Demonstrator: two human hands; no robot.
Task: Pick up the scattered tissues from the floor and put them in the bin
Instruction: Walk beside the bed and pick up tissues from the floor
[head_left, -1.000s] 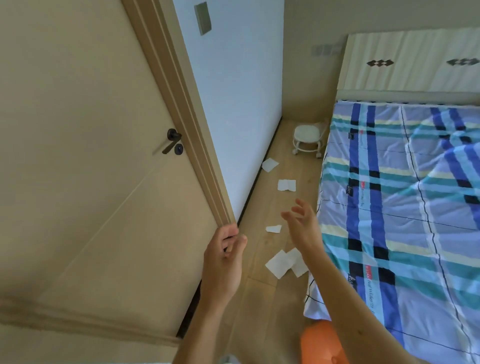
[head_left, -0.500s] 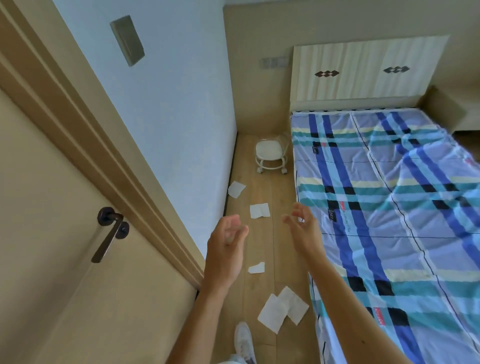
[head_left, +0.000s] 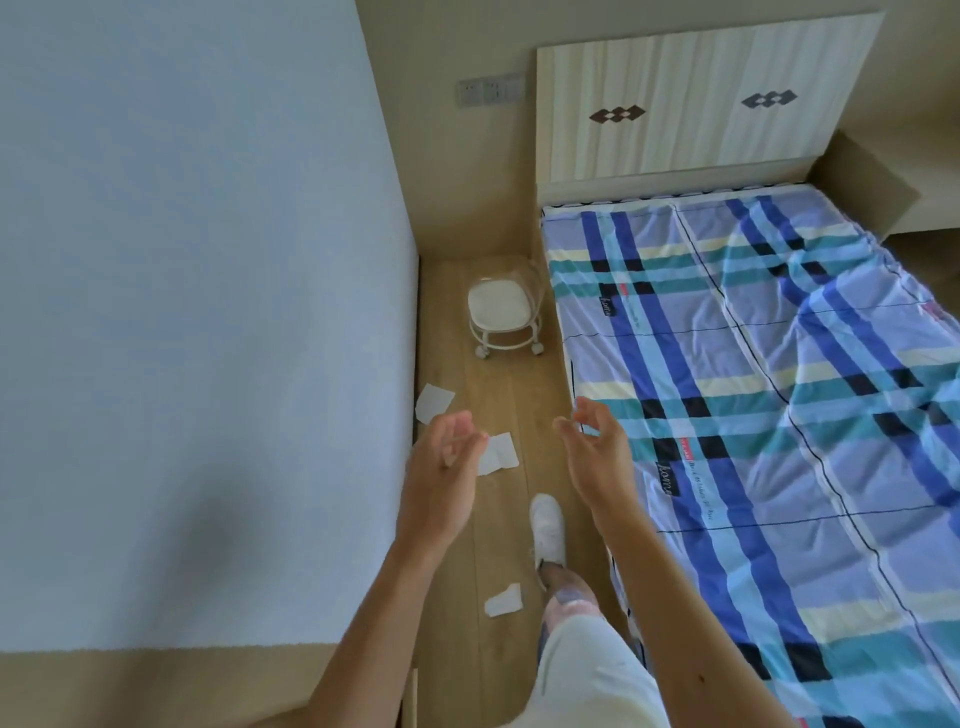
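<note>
White tissues lie on the wooden floor in the narrow strip between wall and bed. One tissue (head_left: 433, 401) rests against the wall, a second tissue (head_left: 500, 453) lies just past my left hand, and a crumpled tissue (head_left: 504, 601) sits near my leg. My left hand (head_left: 441, 470) hovers in the air with loosely curled fingers and holds nothing. My right hand (head_left: 597, 454) is raised beside the bed edge, fingers apart and empty. No bin can be made out for certain.
A small white stool on wheels (head_left: 503, 317) stands at the far end of the strip. The bed (head_left: 769, 415) with a blue plaid sheet fills the right side. The wall (head_left: 208, 312) bounds the left. My white shoe (head_left: 547, 530) is stepping forward.
I have walked forward past the door, which has left the view. The tissues and stool are closer, and the two nearest tissues have dropped out of sight. Both hands stay raised and empty.
</note>
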